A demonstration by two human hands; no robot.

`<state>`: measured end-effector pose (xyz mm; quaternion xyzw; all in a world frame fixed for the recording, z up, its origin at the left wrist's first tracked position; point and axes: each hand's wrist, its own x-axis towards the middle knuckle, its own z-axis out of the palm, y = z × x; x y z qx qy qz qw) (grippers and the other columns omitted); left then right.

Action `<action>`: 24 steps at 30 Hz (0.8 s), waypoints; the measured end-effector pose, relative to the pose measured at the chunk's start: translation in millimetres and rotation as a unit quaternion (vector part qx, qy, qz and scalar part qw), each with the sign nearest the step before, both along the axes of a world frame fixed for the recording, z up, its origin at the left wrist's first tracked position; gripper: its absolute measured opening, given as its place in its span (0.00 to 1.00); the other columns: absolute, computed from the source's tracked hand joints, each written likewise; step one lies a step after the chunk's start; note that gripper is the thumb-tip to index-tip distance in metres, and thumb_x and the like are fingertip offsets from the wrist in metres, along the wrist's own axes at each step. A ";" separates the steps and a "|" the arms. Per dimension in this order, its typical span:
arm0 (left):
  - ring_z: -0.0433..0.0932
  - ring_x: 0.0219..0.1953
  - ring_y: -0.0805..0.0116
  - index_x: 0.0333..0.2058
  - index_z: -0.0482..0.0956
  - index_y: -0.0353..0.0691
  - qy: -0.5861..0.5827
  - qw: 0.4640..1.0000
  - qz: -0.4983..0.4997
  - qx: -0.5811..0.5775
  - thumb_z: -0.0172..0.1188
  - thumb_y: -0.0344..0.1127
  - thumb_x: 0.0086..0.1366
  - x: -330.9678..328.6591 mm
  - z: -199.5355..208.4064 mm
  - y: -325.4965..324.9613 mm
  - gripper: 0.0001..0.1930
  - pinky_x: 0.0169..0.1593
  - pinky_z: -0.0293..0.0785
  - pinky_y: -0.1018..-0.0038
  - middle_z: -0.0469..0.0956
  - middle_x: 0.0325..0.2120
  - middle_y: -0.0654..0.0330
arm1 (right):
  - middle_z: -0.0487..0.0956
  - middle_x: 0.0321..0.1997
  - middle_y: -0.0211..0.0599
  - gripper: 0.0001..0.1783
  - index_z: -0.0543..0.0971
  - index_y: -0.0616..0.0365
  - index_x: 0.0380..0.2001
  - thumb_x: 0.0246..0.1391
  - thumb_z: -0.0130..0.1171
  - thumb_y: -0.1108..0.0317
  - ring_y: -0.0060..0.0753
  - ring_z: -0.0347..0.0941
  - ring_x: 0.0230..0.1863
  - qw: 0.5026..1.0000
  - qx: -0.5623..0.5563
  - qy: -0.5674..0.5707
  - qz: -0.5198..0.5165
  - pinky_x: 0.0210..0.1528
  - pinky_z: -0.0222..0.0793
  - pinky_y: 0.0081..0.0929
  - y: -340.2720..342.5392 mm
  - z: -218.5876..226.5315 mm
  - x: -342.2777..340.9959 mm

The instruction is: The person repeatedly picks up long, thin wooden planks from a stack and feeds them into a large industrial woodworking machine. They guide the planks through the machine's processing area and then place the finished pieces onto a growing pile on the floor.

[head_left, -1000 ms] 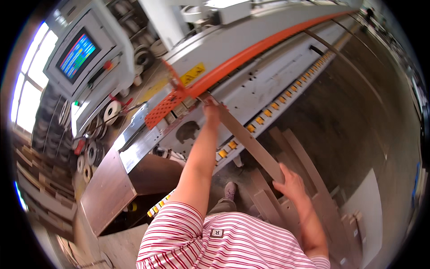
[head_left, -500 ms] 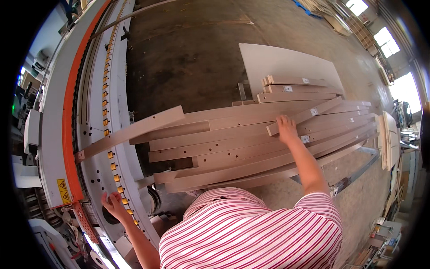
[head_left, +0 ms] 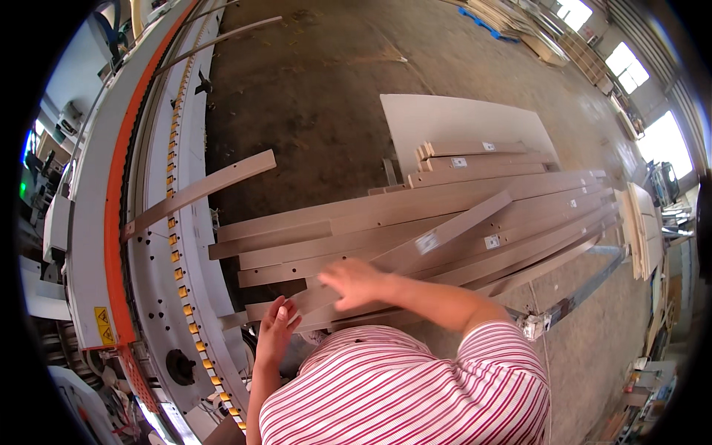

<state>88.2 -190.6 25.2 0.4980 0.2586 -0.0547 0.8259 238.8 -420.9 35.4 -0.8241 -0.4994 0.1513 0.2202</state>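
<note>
A narrow brown board strip (head_left: 452, 226) with a white label slants across the stack of similar strips. My right hand (head_left: 354, 284), smeared by motion, closes on it near its lower left end. My left hand (head_left: 277, 326) is close by at that end, fingers partly curled but apart; whether they touch the strip I cannot tell. Beneath both hands lie the stacked brown boards (head_left: 356, 248), several with drilled holes and small labels. Another brown strip (head_left: 204, 185) rests across the machine's edge on the left, away from my hands.
A long machine with an orange band (head_left: 116, 222) and a row of yellow rollers (head_left: 176, 256) runs along the left. Behind the stack leans a pale panel (head_left: 467, 122). A metal frame (head_left: 571, 300) juts out at the stack's right. Farther off are wood stacks (head_left: 493, 22).
My right hand has swung left with the labelled strip. My left hand has come right, from the machine to the stack. The strip on the machine sits farther up in view.
</note>
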 end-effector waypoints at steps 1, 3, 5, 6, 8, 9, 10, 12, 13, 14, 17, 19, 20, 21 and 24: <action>0.77 0.49 0.66 0.55 0.71 0.32 0.009 0.999 0.016 -0.048 0.56 0.39 0.71 -3.6 2.9 2.1 0.19 0.56 0.74 0.69 0.76 0.47 0.57 | 0.76 0.42 0.43 0.28 0.72 0.54 0.45 0.38 0.66 0.58 0.49 0.74 0.46 0.999 0.033 0.011 0.014 0.44 0.72 0.47 21.9 2.5 -9.1; 0.79 0.44 0.67 0.51 0.74 0.32 -0.003 0.998 0.066 -0.014 0.62 0.39 0.67 -17.2 -7.4 18.8 0.20 0.48 0.77 0.70 0.77 0.42 0.59 | 0.75 0.42 0.44 0.29 0.71 0.56 0.48 0.40 0.66 0.60 0.50 0.73 0.46 0.992 0.102 0.044 0.056 0.47 0.70 0.49 61.3 9.4 -26.1; 0.79 0.40 0.70 0.48 0.76 0.33 0.034 0.988 0.131 0.068 0.65 0.40 0.65 -28.8 3.9 41.1 0.18 0.43 0.78 0.71 0.78 0.38 0.62 | 0.75 0.47 0.48 0.32 0.70 0.57 0.52 0.41 0.66 0.61 0.53 0.73 0.49 0.992 0.084 0.070 0.070 0.50 0.70 0.49 59.8 5.2 -24.1; 0.79 0.35 0.73 0.42 0.79 0.37 0.045 0.979 0.179 0.085 0.68 0.40 0.62 -40.6 -3.4 60.0 0.15 0.35 0.76 0.74 0.79 0.32 0.66 | 0.75 0.48 0.49 0.34 0.70 0.58 0.53 0.40 0.67 0.61 0.54 0.73 0.49 0.992 0.084 0.050 0.085 0.51 0.70 0.48 55.4 -7.3 -20.5; 0.79 0.34 0.74 0.39 0.79 0.39 0.063 0.954 0.280 0.090 0.71 0.42 0.59 -63.2 -7.3 103.6 0.16 0.34 0.74 0.75 0.80 0.32 0.66 | 0.76 0.50 0.51 0.34 0.71 0.56 0.54 0.42 0.67 0.59 0.55 0.74 0.51 0.997 -0.004 0.044 0.057 0.52 0.71 0.49 29.5 -23.4 -10.7; 0.78 0.34 0.73 0.39 0.78 0.39 0.051 0.929 0.356 0.088 0.72 0.42 0.58 -80.9 -13.0 127.1 0.17 0.35 0.74 0.73 0.80 0.32 0.64 | 0.77 0.50 0.50 0.34 0.71 0.57 0.53 0.42 0.68 0.58 0.54 0.74 0.52 0.991 -0.093 0.091 0.023 0.52 0.71 0.48 18.3 -15.1 -7.1; 0.78 0.33 0.72 0.38 0.77 0.38 0.049 0.902 0.420 0.086 0.73 0.43 0.57 -89.9 -7.8 149.3 0.18 0.34 0.75 0.73 0.80 0.32 0.63 | 0.78 0.49 0.48 0.33 0.72 0.57 0.52 0.41 0.69 0.58 0.53 0.75 0.50 0.990 -0.121 0.076 -0.003 0.51 0.72 0.46 8.5 -13.2 -4.6; 0.79 0.30 0.71 0.36 0.76 0.38 0.028 0.854 0.509 0.106 0.73 0.45 0.57 -125.5 -15.9 199.1 0.19 0.30 0.74 0.73 0.79 0.31 0.63 | 0.77 0.51 0.50 0.34 0.72 0.57 0.52 0.40 0.69 0.58 0.54 0.75 0.51 0.995 -0.099 0.017 -0.006 0.52 0.72 0.45 -20.8 -39.3 2.8; 0.79 0.29 0.71 0.36 0.76 0.39 0.025 0.824 0.557 0.104 0.73 0.44 0.57 -144.1 -18.4 222.1 0.18 0.29 0.74 0.74 0.79 0.32 0.62 | 0.76 0.53 0.52 0.36 0.71 0.56 0.52 0.39 0.70 0.57 0.55 0.74 0.53 0.992 -0.123 0.021 -0.015 0.54 0.72 0.44 -22.7 -40.4 2.0; 0.79 0.30 0.70 0.35 0.76 0.39 0.004 0.816 0.570 0.096 0.71 0.42 0.59 -155.5 -14.9 236.0 0.15 0.30 0.75 0.72 0.79 0.33 0.61 | 0.77 0.52 0.52 0.35 0.72 0.57 0.52 0.39 0.70 0.58 0.55 0.75 0.52 0.995 -0.101 0.022 0.004 0.53 0.72 0.44 -23.8 -42.5 -5.4; 0.79 0.33 0.68 0.35 0.76 0.40 -0.073 0.808 0.583 0.044 0.67 0.38 0.63 -170.3 -13.5 265.2 0.10 0.36 0.76 0.69 0.79 0.34 0.60 | 0.79 0.50 0.51 0.34 0.73 0.58 0.53 0.40 0.68 0.59 0.56 0.76 0.49 0.993 -0.065 0.077 0.056 0.52 0.73 0.45 -3.8 -28.7 -6.0; 0.79 0.35 0.66 0.35 0.76 0.40 -0.116 0.813 0.570 -0.028 0.64 0.37 0.64 -168.9 -17.7 272.8 0.09 0.40 0.76 0.67 0.79 0.34 0.59 | 0.80 0.48 0.52 0.33 0.74 0.60 0.52 0.41 0.67 0.59 0.58 0.77 0.48 0.982 -0.081 0.154 0.076 0.51 0.74 0.44 23.2 -7.5 -20.2; 0.78 0.36 0.65 0.36 0.76 0.40 -0.126 0.818 0.557 -0.076 0.63 0.36 0.64 -160.1 -16.1 271.2 0.08 0.42 0.76 0.66 0.79 0.34 0.60 | 0.82 0.41 0.51 0.28 0.76 0.61 0.51 0.48 0.64 0.58 0.51 0.81 0.42 0.970 -0.070 0.210 0.105 0.47 0.77 0.40 32.4 -8.2 -19.5; 0.78 0.37 0.64 0.37 0.75 0.40 -0.137 0.820 0.542 -0.123 0.63 0.36 0.65 -151.7 -14.3 269.2 0.08 0.44 0.75 0.66 0.78 0.34 0.60 | 0.82 0.40 0.50 0.27 0.76 0.61 0.51 0.51 0.62 0.57 0.48 0.82 0.41 0.939 -0.126 0.305 0.100 0.46 0.77 0.37 43.5 -7.5 -18.2; 0.77 0.37 0.65 0.41 0.74 0.39 -0.134 0.846 0.513 -0.053 0.64 0.36 0.64 -144.5 -32.6 272.3 0.11 0.45 0.75 0.67 0.77 0.34 0.61 | 0.80 0.30 0.47 0.22 0.77 0.64 0.44 0.60 0.58 0.54 0.31 0.81 0.34 0.844 -0.193 0.490 0.103 0.37 0.76 0.30 79.4 -0.8 -23.1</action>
